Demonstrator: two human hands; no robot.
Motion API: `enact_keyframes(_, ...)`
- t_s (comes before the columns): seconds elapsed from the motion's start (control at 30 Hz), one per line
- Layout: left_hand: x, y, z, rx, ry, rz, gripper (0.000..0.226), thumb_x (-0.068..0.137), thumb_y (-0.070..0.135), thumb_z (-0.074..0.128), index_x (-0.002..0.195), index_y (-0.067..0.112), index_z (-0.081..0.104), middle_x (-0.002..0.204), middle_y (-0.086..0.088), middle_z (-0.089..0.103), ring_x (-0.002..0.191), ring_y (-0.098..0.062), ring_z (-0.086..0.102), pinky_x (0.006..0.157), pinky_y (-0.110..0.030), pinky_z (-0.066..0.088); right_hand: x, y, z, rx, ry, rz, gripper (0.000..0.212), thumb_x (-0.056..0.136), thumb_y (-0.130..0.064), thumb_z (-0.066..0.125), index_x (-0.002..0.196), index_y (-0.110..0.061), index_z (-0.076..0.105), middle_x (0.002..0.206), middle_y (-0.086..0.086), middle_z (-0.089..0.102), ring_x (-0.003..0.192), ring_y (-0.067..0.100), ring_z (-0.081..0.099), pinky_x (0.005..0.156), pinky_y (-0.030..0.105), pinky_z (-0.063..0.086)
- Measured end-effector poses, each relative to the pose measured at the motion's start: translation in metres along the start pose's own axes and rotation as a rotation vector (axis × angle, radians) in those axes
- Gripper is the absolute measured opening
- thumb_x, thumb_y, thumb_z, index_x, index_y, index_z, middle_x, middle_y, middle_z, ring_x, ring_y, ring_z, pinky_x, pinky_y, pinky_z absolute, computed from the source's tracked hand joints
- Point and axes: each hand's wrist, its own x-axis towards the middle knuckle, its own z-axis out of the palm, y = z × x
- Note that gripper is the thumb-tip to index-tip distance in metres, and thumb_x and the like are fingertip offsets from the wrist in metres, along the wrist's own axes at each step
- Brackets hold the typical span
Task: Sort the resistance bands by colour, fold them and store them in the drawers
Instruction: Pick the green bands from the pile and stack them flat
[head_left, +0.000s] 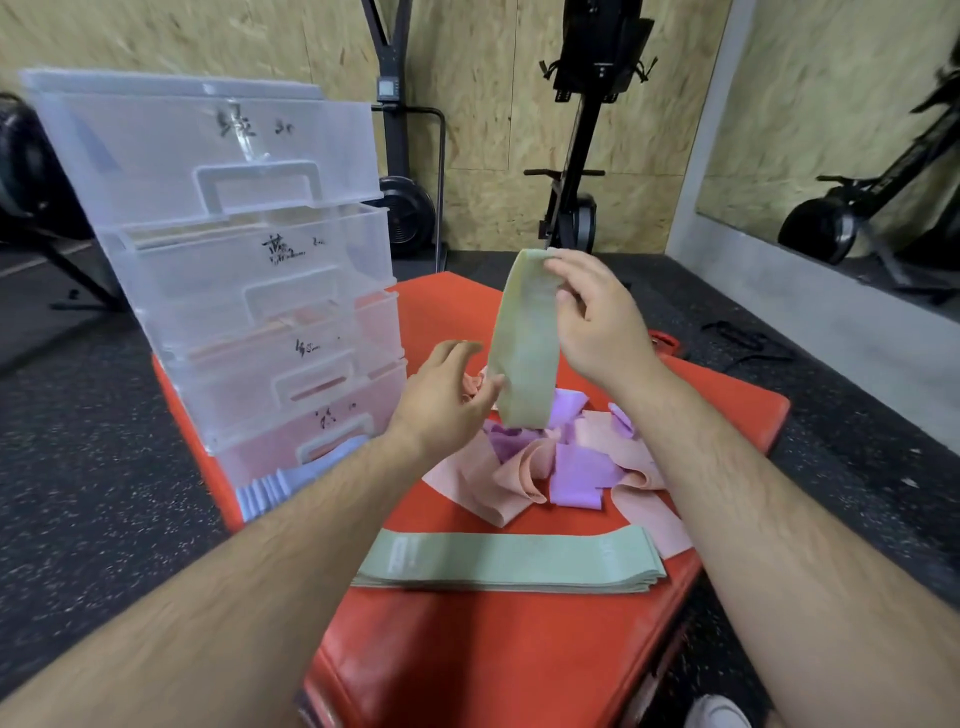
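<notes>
My right hand (597, 322) pinches the top of a pale green resistance band (524, 343) that hangs upright over a loose pile of pink and purple bands (550, 462). At the hanging band's lower left edge, my left hand (447, 395) has its thumb and fingers touching it. A flat stack of green bands (509, 564) lies on the red mat (467, 649) nearer to me. The clear plastic drawer unit (234, 270) stands at the left of the mat, with handwritten labels on its several drawers.
A small row of pale blue bands (270, 491) lies at the foot of the drawer unit. Black gym machines (576, 156) stand against the wooden wall behind. Dark speckled rubber floor (93, 493) surrounds the mat. A white shoe (719, 714) shows at the bottom right.
</notes>
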Motion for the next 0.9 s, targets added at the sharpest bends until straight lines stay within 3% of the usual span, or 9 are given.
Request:
enact_keyframes(0.13, 0.000, 0.016, 0.000, -0.217, 0.050, -0.016, 0.055, 0.095, 0.053, 0.056, 0.141, 0.027, 0.045, 0.136, 0.007, 0.051, 0.113, -0.006, 0.054, 0.095, -0.026, 0.046, -0.002, -0.006, -0.008, -0.018, 0.094, -0.019, 0.030, 0.091, -0.005, 0.055, 0.114, -0.013, 0.073, 0.121, -0.006, 0.067, 0.113, 0.012, 0.051, 0.099, 0.006, 0.030)
enact_keyframes(0.23, 0.002, 0.032, -0.003, -0.425, 0.082, 0.017, 0.054, 0.094, 0.048, 0.060, 0.142, 0.027, 0.044, 0.133, 0.011, 0.055, 0.113, 0.001, 0.056, 0.086, -0.013, 0.043, -0.005, -0.012, -0.014, 0.157, 0.063, 0.084, 0.016, 0.089, -0.008, 0.064, 0.100, -0.016, 0.074, 0.099, -0.010, 0.069, 0.093, 0.002, 0.060, 0.083, 0.010, 0.044)
enact_keyframes(0.33, 0.000, 0.045, -0.006, -0.576, 0.130, 0.026, 0.059, 0.093, 0.041, 0.065, 0.145, 0.033, 0.038, 0.126, 0.010, 0.058, 0.106, -0.003, 0.061, 0.083, -0.020, 0.052, -0.011, -0.012, -0.015, 0.316, -0.053, 0.176, 0.013, 0.090, -0.006, 0.066, 0.093, -0.017, 0.071, 0.085, -0.009, 0.068, 0.073, 0.000, 0.059, 0.072, 0.015, 0.047)
enact_keyframes(0.47, -0.003, 0.051, -0.011, -0.550, 0.136, 0.066, 0.057, 0.094, 0.040, 0.065, 0.145, 0.038, 0.039, 0.121, 0.014, 0.058, 0.097, -0.006, 0.060, 0.074, -0.026, 0.055, -0.019, -0.010, -0.015, 0.406, -0.252, 0.208, 0.024, 0.090, -0.006, 0.067, 0.103, -0.024, 0.060, 0.103, 0.012, 0.066, 0.081, 0.016, 0.065, 0.081, 0.035, 0.055)
enact_keyframes(0.57, -0.004, 0.049, -0.013, -0.436, 0.145, 0.131, 0.019, 0.097, 0.032, 0.062, 0.115, 0.025, 0.065, 0.100, 0.011, 0.063, 0.088, -0.005, 0.057, 0.074, -0.024, 0.045, -0.025, -0.012, -0.015, 0.421, -0.300, 0.236, 0.032, 0.089, -0.007, 0.070, 0.113, -0.021, 0.054, 0.105, 0.014, 0.064, 0.083, 0.017, 0.063, 0.085, 0.032, 0.053)
enact_keyframes(0.63, -0.005, 0.047, -0.015, -0.426, 0.151, 0.117, 0.007, 0.097, 0.026, 0.060, 0.096, 0.021, 0.066, 0.084, 0.008, 0.062, 0.079, -0.011, 0.057, 0.069, -0.034, 0.049, -0.031, -0.013, -0.011, 0.471, -0.299, 0.284, 0.036, 0.090, -0.006, 0.069, 0.118, -0.019, 0.053, 0.105, 0.014, 0.067, 0.087, 0.018, 0.064, 0.087, 0.032, 0.053)
enact_keyframes(0.73, -0.007, 0.046, -0.019, -0.467, 0.151, 0.043, 0.007, 0.097, 0.024, 0.059, 0.092, 0.021, 0.062, 0.078, 0.010, 0.061, 0.077, -0.016, 0.060, 0.066, -0.047, 0.056, -0.042, -0.011, 0.000, 0.547, -0.360, 0.408, 0.035, 0.092, -0.007, 0.068, 0.123, -0.015, 0.055, 0.108, 0.012, 0.071, 0.098, 0.019, 0.069, 0.088, 0.029, 0.054)
enact_keyframes(0.83, -0.010, 0.045, -0.023, -0.477, 0.115, -0.002, 0.002, 0.094, 0.023, 0.062, 0.095, 0.022, 0.062, 0.082, 0.010, 0.063, 0.081, -0.020, 0.063, 0.070, -0.049, 0.057, -0.049, -0.011, 0.009, 0.518, -0.424, 0.437, 0.014, 0.096, -0.009, 0.063, 0.110, -0.012, 0.063, 0.098, 0.000, 0.073, 0.084, 0.006, 0.066, 0.072, 0.016, 0.047)
enact_keyframes(0.9, -0.012, 0.044, -0.027, -0.466, 0.078, -0.006, 0.004, 0.092, 0.026, 0.065, 0.094, 0.024, 0.063, 0.081, 0.007, 0.065, 0.081, -0.023, 0.065, 0.070, -0.051, 0.057, -0.049, -0.014, 0.012, 0.527, -0.422, 0.425, 0.008, 0.097, -0.010, 0.060, 0.103, -0.015, 0.063, 0.092, -0.005, 0.072, 0.080, 0.004, 0.064, 0.069, 0.016, 0.047)
